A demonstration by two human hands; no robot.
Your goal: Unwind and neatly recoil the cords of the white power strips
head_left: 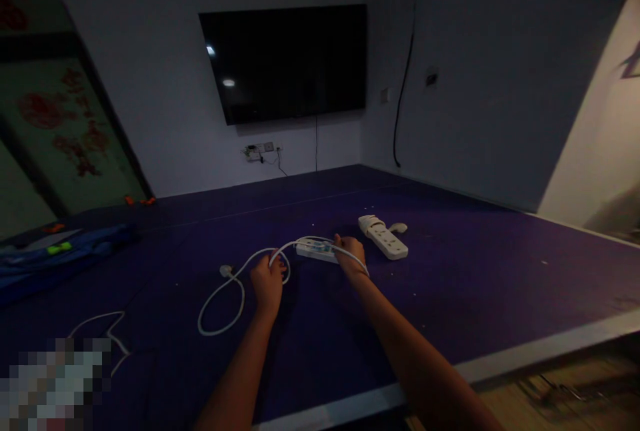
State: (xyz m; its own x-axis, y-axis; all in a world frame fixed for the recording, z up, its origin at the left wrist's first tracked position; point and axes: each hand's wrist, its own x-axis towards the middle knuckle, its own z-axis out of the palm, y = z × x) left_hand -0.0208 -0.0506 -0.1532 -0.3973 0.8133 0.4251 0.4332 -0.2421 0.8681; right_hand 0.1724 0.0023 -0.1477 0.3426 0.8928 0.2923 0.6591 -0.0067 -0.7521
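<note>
A white power strip (314, 249) lies on the purple table (475, 284), its white cable (220, 297) curling left in a loop to a plug (226, 271). My left hand (268, 281) is closed round the cable near the strip. My right hand (350, 255) grips the strip's right end, with the cable running over the wrist. A second white power strip (384, 237) lies just right of my right hand, apart from it.
A dark TV (287, 61) hangs on the far wall above a wall socket (260, 151). Blue fabric (60, 257) lies at the table's left. Another thin white cable (107, 331) sits near left. The table's white front edge (525, 354) runs across the lower right.
</note>
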